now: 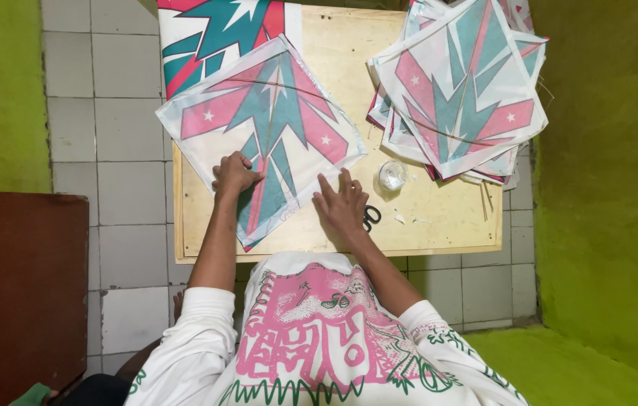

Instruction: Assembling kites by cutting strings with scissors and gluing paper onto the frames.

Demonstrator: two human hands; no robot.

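Note:
A diamond-shaped paper kite (pixel 274 113) with a pink, teal and white pattern lies flat on a low wooden board (pixel 439 218). My left hand (pixel 234 174) rests with curled fingers on the kite's lower left edge. My right hand (pixel 343 203) lies flat, fingers spread, on the kite's lower right edge. Neither hand holds anything. Black scissors (pixel 371 217) lie on the board just right of my right hand, partly hidden by it.
A stack of several similar kites (pixel 462 90) sits on the board's far right. A small clear cup (pixel 392 175) stands between kite and stack. Printed paper sheets (pixel 206 37) lie at the far left. Grey floor tiles, green walls and a brown panel (pixel 18 293) surround the board.

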